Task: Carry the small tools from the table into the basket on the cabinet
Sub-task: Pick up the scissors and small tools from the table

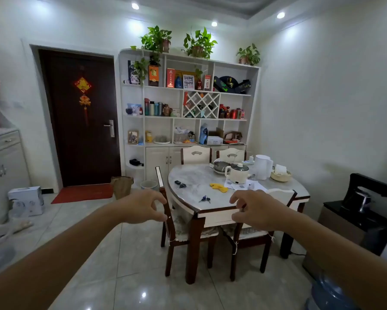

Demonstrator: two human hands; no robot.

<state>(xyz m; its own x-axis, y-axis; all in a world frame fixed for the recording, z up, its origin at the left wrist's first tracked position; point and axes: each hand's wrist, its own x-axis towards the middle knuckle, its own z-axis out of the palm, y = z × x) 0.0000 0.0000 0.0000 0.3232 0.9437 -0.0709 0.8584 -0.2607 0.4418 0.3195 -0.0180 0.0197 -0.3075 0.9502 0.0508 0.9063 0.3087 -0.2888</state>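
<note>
On the marble table (194,175) lie a black key fob with keys (180,184), a blue-headed bunch of keys (205,199) near the front edge, and a yellow cloth (219,187). My left hand (143,206) is stretched forward with fingers apart, holding nothing, in front of a chair back (165,209) left of the table. My right hand (255,210) is also held out with curled, parted fingers and nothing in it, in front of the table's near edge. A woven basket (281,175) with a white thing in it sits on the table's far right.
Chairs stand around the table. A small electric pot (237,173), a white kettle (263,166), a steel bowl and papers crowd the table's back. A white shelving cabinet (188,104) fills the far wall, a dark door (83,117) to its left. A low white cabinet (2,157) stands left.
</note>
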